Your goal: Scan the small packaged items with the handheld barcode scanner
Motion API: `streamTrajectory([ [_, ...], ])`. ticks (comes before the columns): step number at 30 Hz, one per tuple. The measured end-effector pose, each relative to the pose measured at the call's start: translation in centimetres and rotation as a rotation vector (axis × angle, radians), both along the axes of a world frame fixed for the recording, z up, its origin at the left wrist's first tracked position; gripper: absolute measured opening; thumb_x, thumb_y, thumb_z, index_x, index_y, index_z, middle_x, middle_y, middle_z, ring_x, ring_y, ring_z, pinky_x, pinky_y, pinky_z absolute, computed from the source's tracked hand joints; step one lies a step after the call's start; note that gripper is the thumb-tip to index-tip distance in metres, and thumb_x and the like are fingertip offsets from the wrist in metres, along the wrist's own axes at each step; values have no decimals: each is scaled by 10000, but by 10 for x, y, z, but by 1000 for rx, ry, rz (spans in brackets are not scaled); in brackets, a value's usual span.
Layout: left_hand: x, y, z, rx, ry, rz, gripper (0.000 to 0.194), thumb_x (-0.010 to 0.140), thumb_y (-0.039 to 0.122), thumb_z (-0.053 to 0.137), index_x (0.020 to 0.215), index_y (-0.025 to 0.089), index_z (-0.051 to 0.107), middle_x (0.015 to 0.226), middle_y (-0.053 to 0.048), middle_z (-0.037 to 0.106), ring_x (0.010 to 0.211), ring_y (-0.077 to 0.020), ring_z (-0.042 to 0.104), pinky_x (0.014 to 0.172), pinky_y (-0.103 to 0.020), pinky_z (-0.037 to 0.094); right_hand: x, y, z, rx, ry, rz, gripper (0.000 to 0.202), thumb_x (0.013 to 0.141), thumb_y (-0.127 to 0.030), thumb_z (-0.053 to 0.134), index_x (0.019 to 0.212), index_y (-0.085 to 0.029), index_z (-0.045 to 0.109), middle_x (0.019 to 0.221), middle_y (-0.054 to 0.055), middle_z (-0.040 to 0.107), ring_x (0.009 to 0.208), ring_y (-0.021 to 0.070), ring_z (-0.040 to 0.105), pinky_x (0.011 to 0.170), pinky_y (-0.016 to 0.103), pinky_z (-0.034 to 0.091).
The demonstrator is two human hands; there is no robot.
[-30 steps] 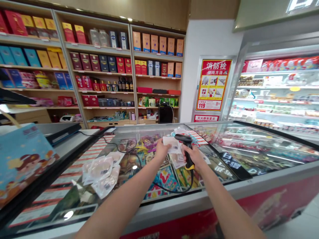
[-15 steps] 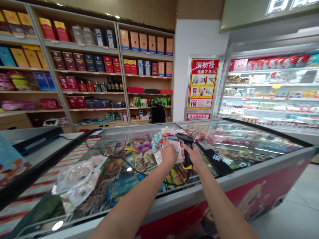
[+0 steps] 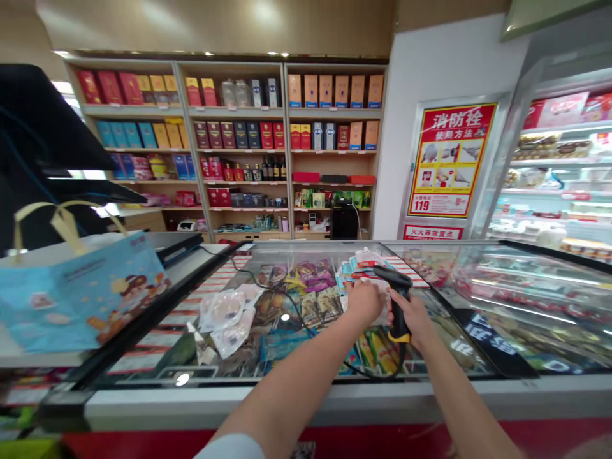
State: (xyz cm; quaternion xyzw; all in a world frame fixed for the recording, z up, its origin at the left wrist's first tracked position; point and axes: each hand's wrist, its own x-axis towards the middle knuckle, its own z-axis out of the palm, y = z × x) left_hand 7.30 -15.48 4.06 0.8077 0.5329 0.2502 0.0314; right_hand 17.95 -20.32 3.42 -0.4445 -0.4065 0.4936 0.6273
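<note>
My right hand (image 3: 415,319) is wrapped around the handle of a black and yellow barcode scanner (image 3: 400,306), whose head points left over a pile of packets. My left hand (image 3: 364,301), fingers curled, grips a white packet (image 3: 382,294) beside the scanner; its fingertips are partly hidden. Just beyond the left hand lie several blue, red and white packets (image 3: 356,264) on the glass lid of a chest freezer (image 3: 248,398). A thin black cable (image 3: 351,366) hangs from the scanner handle and runs across the glass. Several clear, flat packs (image 3: 227,315) lie farther left on the lid.
A blue paper bag (image 3: 81,290) stands on the counter at left, below a dark monitor (image 3: 48,127). Colourful frozen packs (image 3: 315,277) show through the glass. Shelves of boxed bottles (image 3: 239,134) line the back wall, and a lit cooler (image 3: 564,172) stands right.
The view has turned left, bringing the blue bag and monitor into sight. Both hands stay by the packet pile; the left fingers look more curled, and the scanner remains in the right hand.
</note>
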Motion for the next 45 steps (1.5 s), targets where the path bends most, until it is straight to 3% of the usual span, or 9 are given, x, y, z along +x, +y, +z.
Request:
streamTrajectory([
  [6, -87, 5, 5, 56, -60, 95, 216, 842, 294, 527, 959, 200, 682, 1107, -74, 645, 1073, -202, 558, 970, -315, 405, -30, 3, -1, -19, -12, 64, 422, 572, -439, 796, 760, -186, 516, 520, -55, 558, 370, 90, 483, 340, 215, 440],
  [14, -288, -22, 12, -41, 193, 678, 476, 750, 432, 636, 1099, 114, 573, 1121, -184, 621, 1110, -289, 553, 908, -344, 417, -104, 15, 6, -20, -31, 213, 398, 600, -468, 767, 687, -183, 502, 483, -51, 543, 338, 86, 473, 324, 220, 437],
  [18, -344, -39, 5, -225, 175, 812, 575, 634, 500, 720, 1053, 131, 583, 1086, -201, 656, 1070, -320, 595, 841, -340, 444, -146, 27, 11, -34, -48, 314, 374, 622, -465, 739, 646, -185, 492, 457, -52, 531, 330, 85, 469, 322, 219, 438],
  [25, -364, -34, -10, -278, -71, 765, 334, 574, 323, 775, 821, 170, 612, 966, -159, 701, 935, -309, 654, 729, -324, 467, -212, 48, 13, -31, -94, 481, 324, 676, -441, 680, 609, -189, 487, 413, -48, 507, 309, 90, 453, 316, 217, 417],
  [29, -366, -9, -9, -134, -466, 707, 118, 685, 230, 665, 760, 176, 592, 823, -82, 699, 824, -243, 661, 698, -300, 472, -228, 50, 5, -16, -91, 533, 325, 680, -458, 670, 628, -191, 491, 424, -43, 512, 328, 93, 461, 331, 220, 425],
  [33, -351, 29, -11, 141, -948, 669, 129, 722, 191, 599, 844, 153, 585, 867, -79, 687, 817, -200, 645, 715, -294, 484, -228, 46, -8, -19, -57, 551, 356, 637, -481, 698, 727, -198, 501, 496, -58, 546, 346, 86, 461, 322, 215, 421],
  [36, -337, 52, -22, 206, -1173, 636, 111, 734, 191, 568, 837, 152, 581, 852, -67, 676, 782, -182, 638, 708, -294, 492, -223, 42, -12, -15, -134, 578, 383, 628, -508, 694, 723, -196, 492, 496, -61, 538, 344, 83, 466, 334, 219, 441],
  [41, -337, 62, -47, 249, -1129, 646, 102, 731, 236, 585, 809, 175, 562, 800, -36, 649, 800, -186, 624, 727, -301, 491, -221, 35, -9, -9, -236, 603, 386, 636, -527, 670, 685, -193, 483, 476, -63, 511, 341, 77, 459, 338, 212, 441],
  [45, -337, 57, -48, 239, -1095, 658, 112, 747, 242, 576, 838, 179, 554, 828, -37, 649, 815, -184, 622, 739, -297, 486, -224, 30, -6, 8, -225, 647, 378, 638, -506, 676, 716, -187, 489, 521, -61, 526, 362, 74, 466, 340, 210, 448],
])
